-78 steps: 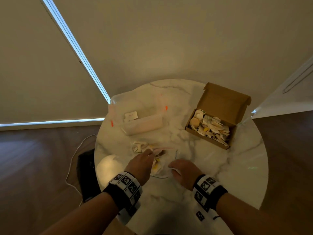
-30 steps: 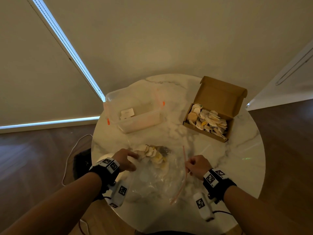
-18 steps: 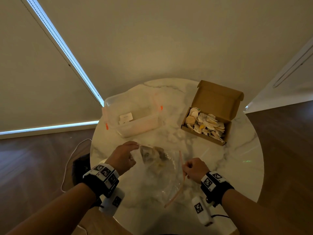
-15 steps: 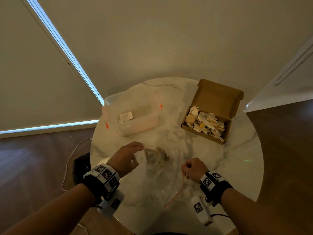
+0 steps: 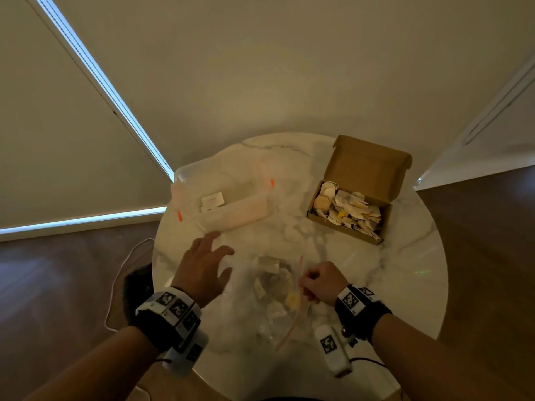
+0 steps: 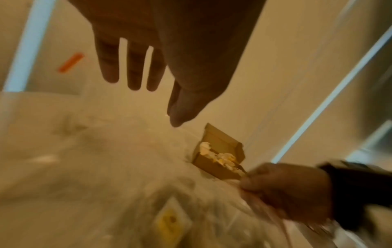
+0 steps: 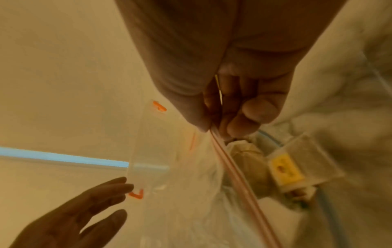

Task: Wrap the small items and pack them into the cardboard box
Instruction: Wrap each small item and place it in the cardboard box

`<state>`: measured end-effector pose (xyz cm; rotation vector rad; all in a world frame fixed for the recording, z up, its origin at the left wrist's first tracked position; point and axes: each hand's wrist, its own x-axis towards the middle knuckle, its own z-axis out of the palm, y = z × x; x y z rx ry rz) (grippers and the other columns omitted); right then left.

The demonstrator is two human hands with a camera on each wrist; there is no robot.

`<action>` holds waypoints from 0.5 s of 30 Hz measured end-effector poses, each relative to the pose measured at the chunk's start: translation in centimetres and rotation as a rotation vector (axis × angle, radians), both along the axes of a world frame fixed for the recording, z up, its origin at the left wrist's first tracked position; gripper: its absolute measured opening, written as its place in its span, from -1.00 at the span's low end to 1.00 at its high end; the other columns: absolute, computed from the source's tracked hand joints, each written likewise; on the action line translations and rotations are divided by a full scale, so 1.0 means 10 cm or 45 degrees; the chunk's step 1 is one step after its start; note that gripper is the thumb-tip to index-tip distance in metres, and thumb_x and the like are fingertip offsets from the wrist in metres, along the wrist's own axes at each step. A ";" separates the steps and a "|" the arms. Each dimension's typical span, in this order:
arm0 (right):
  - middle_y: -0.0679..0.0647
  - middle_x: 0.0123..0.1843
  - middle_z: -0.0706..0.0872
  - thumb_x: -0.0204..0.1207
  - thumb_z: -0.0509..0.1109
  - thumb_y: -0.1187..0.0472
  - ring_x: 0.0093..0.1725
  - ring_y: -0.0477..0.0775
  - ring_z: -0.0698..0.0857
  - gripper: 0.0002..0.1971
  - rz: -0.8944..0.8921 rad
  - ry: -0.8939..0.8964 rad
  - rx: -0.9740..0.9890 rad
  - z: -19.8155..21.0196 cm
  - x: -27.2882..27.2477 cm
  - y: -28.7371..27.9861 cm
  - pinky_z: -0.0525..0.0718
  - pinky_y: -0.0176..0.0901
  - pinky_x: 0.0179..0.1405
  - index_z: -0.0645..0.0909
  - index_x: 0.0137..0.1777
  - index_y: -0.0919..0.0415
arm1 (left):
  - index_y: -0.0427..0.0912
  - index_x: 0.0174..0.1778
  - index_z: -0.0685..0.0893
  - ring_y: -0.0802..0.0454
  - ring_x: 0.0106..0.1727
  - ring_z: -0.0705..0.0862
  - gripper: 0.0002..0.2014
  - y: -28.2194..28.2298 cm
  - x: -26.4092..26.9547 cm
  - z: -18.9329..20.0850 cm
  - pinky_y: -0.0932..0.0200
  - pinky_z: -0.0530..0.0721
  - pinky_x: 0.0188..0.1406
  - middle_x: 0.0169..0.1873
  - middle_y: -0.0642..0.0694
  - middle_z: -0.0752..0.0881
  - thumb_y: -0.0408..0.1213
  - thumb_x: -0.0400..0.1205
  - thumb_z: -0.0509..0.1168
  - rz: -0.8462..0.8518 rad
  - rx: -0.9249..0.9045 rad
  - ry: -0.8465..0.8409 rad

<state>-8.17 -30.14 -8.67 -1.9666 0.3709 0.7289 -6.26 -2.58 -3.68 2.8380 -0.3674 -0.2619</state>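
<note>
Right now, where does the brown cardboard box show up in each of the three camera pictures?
Head: the cardboard box stands open at upper right on the table.
Left wrist: lower right of centre, beyond the right hand.
Right wrist: not in it.
Shared landmark: the clear bin's orange clip.

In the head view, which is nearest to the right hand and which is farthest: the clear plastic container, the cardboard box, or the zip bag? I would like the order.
1. Zip bag: the right hand pinches its pink seal strip, just to its left.
2. Cardboard box: behind the hand, at the table's far right.
3. Clear plastic container: far left, across the table, close to the open left hand.
</note>
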 end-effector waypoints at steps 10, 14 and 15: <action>0.32 -0.31 0.75 0.49 0.49 0.32 -0.38 0.16 0.76 -0.81 -0.352 0.169 0.557 0.32 0.22 0.26 0.72 -0.15 -0.42 0.65 -0.10 0.52 | 0.01 0.30 0.39 0.06 -0.09 0.57 -0.54 -0.97 -0.50 -0.07 0.23 0.59 -0.09 0.14 0.03 0.47 -0.11 0.55 0.42 -0.083 -0.207 0.360; 0.27 -0.31 0.79 0.59 0.40 0.20 -0.37 0.16 0.76 -0.76 -0.284 0.012 0.383 0.22 0.28 -0.01 0.71 -0.11 -0.39 0.71 -0.15 0.41 | -0.01 -0.04 0.66 0.00 -0.16 0.65 -0.85 -0.77 -0.38 -0.14 0.10 0.70 -0.12 0.10 0.04 0.55 -0.37 0.58 0.36 0.056 -0.324 0.210; 0.21 -0.33 0.80 0.57 0.40 0.21 -0.38 0.10 0.75 -0.79 -0.152 -0.148 0.158 0.15 0.28 -0.11 0.71 -0.12 -0.36 0.73 -0.19 0.34 | 0.00 -0.01 0.71 0.00 -0.17 0.66 -0.79 -0.73 -0.35 -0.16 0.07 0.70 -0.13 0.10 0.05 0.58 -0.41 0.56 0.37 0.079 -0.340 0.185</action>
